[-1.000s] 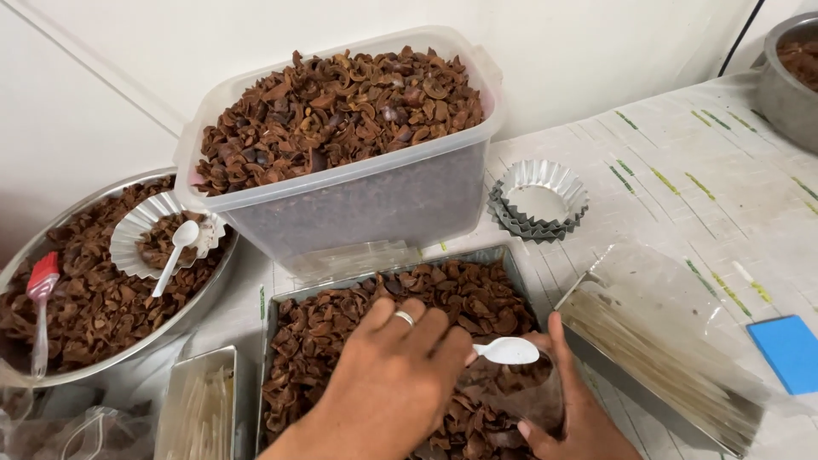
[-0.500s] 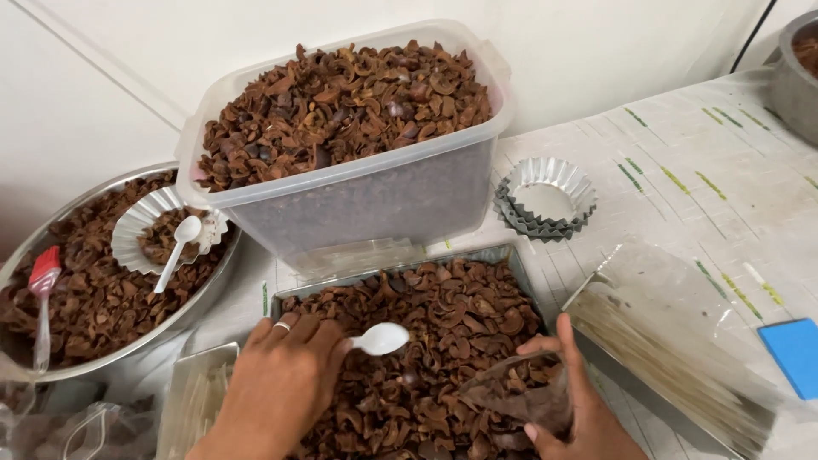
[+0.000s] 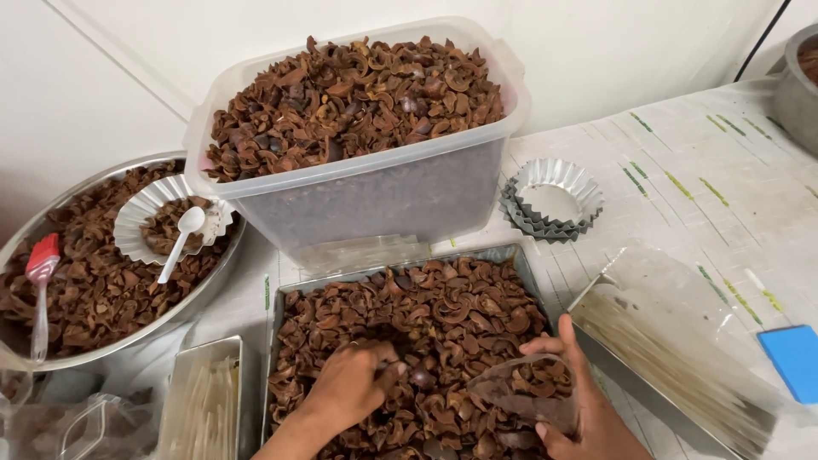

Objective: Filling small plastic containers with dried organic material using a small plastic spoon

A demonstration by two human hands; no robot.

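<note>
**Both hands deep in tray of brown shells**

While the head cam looks down, the left hand (image 3: pixel 349 388) is buried knuckles-up in a metal tray (image 3: pixel 277 341) heaped w/ brown shell pieces (image 3: pixel 443 315); fingers curl down into the pile, loosely bent, and whether they grip anything can't be told, since the tips are hidden among the pieces. The right hand (image 3: pixel 579 409), near the tray's right edge at the bottom of the view, is closed round a clear plastic pouch (image 3: pixel 524 396) that already has some shell pieces inside; thumb lies over the pouch top, mouth of the pouch facing the left hand. The two hands are near each other, not touching.

Behind the tray stands a big translucent plastic tub (image 3: pixel 383 196), heaped w/ the same brown pieces. At left, a round steel bowl (image 3: pixel 192 302) holds more of them, plus a fluted foil cup (image 3: pixel 141 213) w/ a white plastic spoon (image 3: pixel 181 238) resting in it and a red silicone brush (image 3: pixel 38 281) lying at the bowl's left side. A stack of fluted tart moulds (image 3: pixel 554 200) sits right of the tub on the pale tabletop (image 3: pixel 724 153). Right of the tray, a sheet of clear plastic (image 3: pixel 682 341) lies over a second tray; a blue object (image 3: pixel 792 362) is at the far right edge.
</note>
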